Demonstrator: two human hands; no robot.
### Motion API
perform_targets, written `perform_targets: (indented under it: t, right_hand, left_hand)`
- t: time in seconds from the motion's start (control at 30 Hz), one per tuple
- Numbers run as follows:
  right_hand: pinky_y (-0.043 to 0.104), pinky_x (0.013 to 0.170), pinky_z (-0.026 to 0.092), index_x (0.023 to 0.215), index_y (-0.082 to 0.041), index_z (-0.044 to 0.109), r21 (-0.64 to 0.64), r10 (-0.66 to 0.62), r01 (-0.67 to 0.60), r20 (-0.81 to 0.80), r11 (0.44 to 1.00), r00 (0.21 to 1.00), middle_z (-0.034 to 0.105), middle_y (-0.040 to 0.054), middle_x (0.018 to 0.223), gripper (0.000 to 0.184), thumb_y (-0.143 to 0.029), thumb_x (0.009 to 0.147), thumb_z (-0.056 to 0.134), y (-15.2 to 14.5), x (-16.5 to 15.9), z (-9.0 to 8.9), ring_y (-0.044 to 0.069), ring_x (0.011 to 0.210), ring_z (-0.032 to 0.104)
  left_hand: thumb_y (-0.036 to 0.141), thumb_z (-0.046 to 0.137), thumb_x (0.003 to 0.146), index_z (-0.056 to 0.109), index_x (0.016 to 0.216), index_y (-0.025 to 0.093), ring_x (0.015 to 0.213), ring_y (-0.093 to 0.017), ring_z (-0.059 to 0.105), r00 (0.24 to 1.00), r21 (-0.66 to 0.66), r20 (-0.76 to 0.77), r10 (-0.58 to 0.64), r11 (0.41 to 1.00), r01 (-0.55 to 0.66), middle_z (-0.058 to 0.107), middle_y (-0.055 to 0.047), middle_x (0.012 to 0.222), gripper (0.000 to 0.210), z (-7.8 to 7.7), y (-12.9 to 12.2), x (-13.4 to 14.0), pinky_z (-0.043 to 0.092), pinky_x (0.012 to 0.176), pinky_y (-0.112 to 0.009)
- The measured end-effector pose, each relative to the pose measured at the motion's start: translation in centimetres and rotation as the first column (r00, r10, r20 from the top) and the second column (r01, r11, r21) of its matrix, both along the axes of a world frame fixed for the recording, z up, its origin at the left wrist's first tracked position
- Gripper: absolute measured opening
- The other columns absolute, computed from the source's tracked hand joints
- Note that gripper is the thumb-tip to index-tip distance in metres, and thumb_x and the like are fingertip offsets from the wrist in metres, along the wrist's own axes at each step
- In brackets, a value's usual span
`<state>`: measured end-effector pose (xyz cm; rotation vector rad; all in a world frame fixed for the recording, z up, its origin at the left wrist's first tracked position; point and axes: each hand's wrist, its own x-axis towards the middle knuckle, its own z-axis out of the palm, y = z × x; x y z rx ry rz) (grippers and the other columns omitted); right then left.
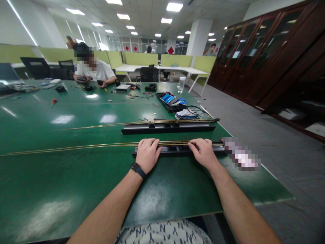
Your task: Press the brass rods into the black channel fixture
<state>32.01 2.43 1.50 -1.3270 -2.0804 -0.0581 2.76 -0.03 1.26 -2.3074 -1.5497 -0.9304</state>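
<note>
A long black metal rail (182, 154) lies crosswise on the green table in front of me. Several thin brass-coloured rods (101, 146) run along its far side and stick out far to the left. My left hand (148, 154), with a dark watch on the wrist, is closed over the rail's left part, fingers across the rods and thumb on the near side. Toward the right end, my right hand (203, 152) has thumb and forefinger pinched at the rods. Its other fingers curl over the rail. What lies under both palms is hidden.
Behind it lies a second black rail (169, 128) with similar rods. Farther back are a black tray (169, 106) with blue items, gloves (186, 114) and a clear cup (181, 84). A blurred patch (242, 156) covers something at right. Across the table, a person (95, 69) handles dark parts.
</note>
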Motion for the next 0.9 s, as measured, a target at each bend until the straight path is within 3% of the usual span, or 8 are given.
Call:
perform_targets:
  t: [0.23,0.9]
  right_hand:
    - [0.040,0.089,0.031,0.094,-0.027,0.069,-0.006,-0.011,0.012,0.028,1.000,1.000,0.073,0.0016,0.090,0.026,-0.039,0.102,0.047,0.14,0.37,0.06,0.019,0.087,0.063]
    - [0.041,0.091,0.030,0.094,-0.027,0.069,0.005,-0.013,0.013,0.014,1.000,1.000,0.073,0.0021,0.090,0.027,-0.042,0.102,0.049,0.22,0.25,-0.31,0.020,0.089,0.063]
  left_hand:
    - [0.035,0.058,0.098,0.066,0.122,0.021,0.104,-0.026,0.063,1.000,-0.003,0.008,-0.008,1.000,0.008,0.071,-0.010,0.114,0.028,-0.21,0.06,-0.08,0.043,0.101,-0.046]
    - [0.036,0.058,0.098,0.066,0.122,0.021,0.105,-0.026,0.063,1.000,-0.004,0.010,-0.007,1.000,0.007,0.071,-0.010,0.114,0.029,-0.38,0.15,-0.12,0.043,0.102,-0.046]
